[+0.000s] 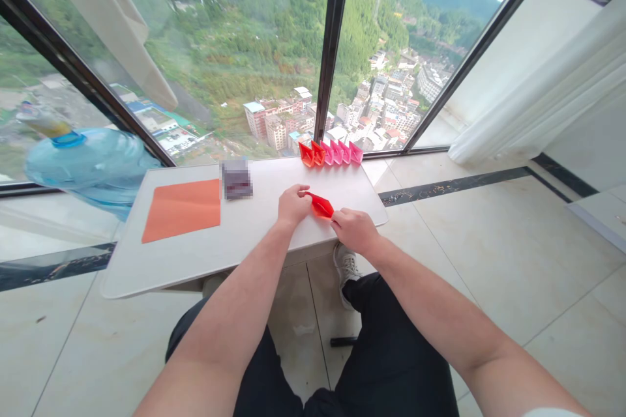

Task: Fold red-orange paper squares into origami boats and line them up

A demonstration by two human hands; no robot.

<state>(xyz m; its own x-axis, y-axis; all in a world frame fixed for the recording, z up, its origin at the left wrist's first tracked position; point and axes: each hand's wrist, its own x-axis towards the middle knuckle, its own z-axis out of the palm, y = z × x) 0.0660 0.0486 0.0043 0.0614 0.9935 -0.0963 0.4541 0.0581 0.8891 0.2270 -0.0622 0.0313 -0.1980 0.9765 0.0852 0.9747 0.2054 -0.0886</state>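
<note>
A folded red paper boat point(321, 205) is stretched between my two hands, low over the near right part of the white table point(264, 234). My left hand point(294, 206) pinches its left end, and my right hand point(356, 229) grips its right end. The boat's upper side gapes in a narrow pocket. Behind it stands a row of folded paper boats, red-orange ones point(312, 155) at the left and pink ones point(341, 153) at the right. Flat on the table's left half lies a stack of orange paper point(183, 210).
A blurred-out dark square item point(237, 179) is at the table's back edge. On the left stands a large blue water bottle point(88, 159). Windows with a dark frame point(331, 45) rise behind the table. My shoe point(346, 267) is below the front edge.
</note>
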